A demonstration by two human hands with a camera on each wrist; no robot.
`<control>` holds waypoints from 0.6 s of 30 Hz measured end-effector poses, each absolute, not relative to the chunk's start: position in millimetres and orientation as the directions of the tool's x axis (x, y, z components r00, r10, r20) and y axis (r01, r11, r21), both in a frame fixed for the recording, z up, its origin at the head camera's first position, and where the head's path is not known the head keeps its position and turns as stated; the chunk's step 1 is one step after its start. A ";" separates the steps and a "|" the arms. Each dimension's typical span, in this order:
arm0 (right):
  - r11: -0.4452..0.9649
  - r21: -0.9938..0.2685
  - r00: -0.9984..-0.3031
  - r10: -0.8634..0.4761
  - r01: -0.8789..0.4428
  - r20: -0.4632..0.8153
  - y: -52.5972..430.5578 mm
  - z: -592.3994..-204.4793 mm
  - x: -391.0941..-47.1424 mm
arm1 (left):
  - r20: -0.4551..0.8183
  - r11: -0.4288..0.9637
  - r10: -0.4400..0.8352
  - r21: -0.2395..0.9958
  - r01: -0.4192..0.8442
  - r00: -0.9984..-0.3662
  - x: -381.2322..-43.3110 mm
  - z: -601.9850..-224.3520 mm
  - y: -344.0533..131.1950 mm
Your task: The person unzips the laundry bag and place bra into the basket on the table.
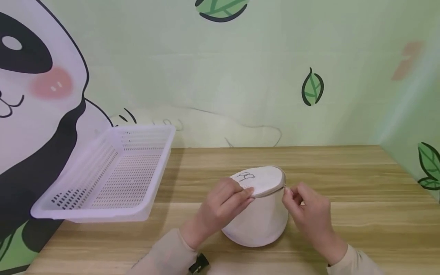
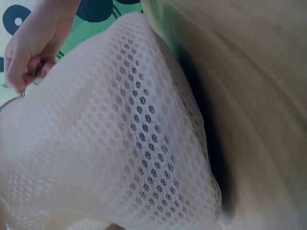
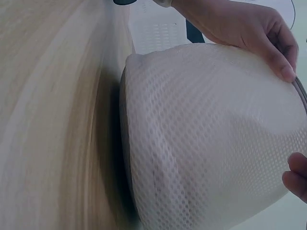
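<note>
A white mesh laundry bag [image 1: 262, 223], round with a flat lid [image 1: 266, 177], stands upright on the wooden table. My left hand [image 1: 220, 204] pinches the near-left rim of the lid between thumb and fingers. At the lid's right side my right hand [image 1: 309, 214] pinches the small zipper pull at the end of the seam. In the left wrist view, the right hand [image 2: 36, 50] holds that pull above the mesh side [image 2: 144, 129]. In the right wrist view, the left hand [image 3: 256, 33] grips the rim, and right fingertips [image 3: 298, 176] show at the edge.
A white plastic basket [image 1: 144, 214] with a perforated floor stands to the left on the wooden table [image 1: 371, 214]. Behind the table rises a green wall [image 1: 240, 76] with a printed panda and leaves. A black band [image 1: 198, 263] shows by the left sleeve.
</note>
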State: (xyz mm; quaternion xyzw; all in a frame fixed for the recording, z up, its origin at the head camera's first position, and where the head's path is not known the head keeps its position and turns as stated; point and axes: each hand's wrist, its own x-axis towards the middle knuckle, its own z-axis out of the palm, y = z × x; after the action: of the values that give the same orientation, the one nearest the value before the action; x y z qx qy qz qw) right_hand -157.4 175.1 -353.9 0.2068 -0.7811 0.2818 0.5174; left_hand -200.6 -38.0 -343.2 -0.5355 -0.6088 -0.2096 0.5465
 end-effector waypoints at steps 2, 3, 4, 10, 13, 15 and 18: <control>0.754 -0.232 -0.382 -0.027 -0.615 0.924 176.1 -353.7 -157.7 | 0.894 0.314 0.417 -0.314 0.896 0.167 -203.5 -342.8 -39.9; 0.753 -0.233 -0.383 -0.028 -0.615 0.923 176.4 -353.8 -157.9 | 0.895 0.307 0.414 -0.308 0.900 0.165 -205.0 -342.7 -40.7; 0.754 -0.235 -0.386 -0.027 -0.614 0.922 176.3 -354.1 -158.1 | 0.896 0.307 0.414 -0.302 0.902 0.159 -206.2 -342.8 -42.1; 0.764 -0.226 -0.390 -0.036 -0.604 0.920 177.7 -357.4 -160.4 | 0.893 0.322 0.432 -0.284 0.903 0.126 -211.1 -345.4 -49.7; 0.764 -0.223 -0.392 -0.042 -0.605 0.919 178.9 -359.1 -160.9 | 0.888 0.324 0.439 -0.298 0.898 0.137 -211.7 -347.0 -53.5; 0.765 -0.217 -0.394 -0.052 -0.606 0.918 179.0 -359.2 -160.4 | 0.885 0.332 0.443 -0.309 0.891 0.142 -211.9 -347.7 -56.7; 0.763 -0.210 -0.395 -0.065 -0.612 0.916 179.2 -358.3 -159.9 | 0.884 0.341 0.444 -0.319 0.885 0.148 -212.9 -348.5 -60.5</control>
State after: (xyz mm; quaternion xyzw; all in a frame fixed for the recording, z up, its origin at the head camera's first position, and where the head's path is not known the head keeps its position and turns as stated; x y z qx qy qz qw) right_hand -159.9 179.2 -358.3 0.2142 -0.7905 0.2698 0.5065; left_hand -212.9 -60.5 -348.5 -0.5360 -0.6195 -0.2059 0.5353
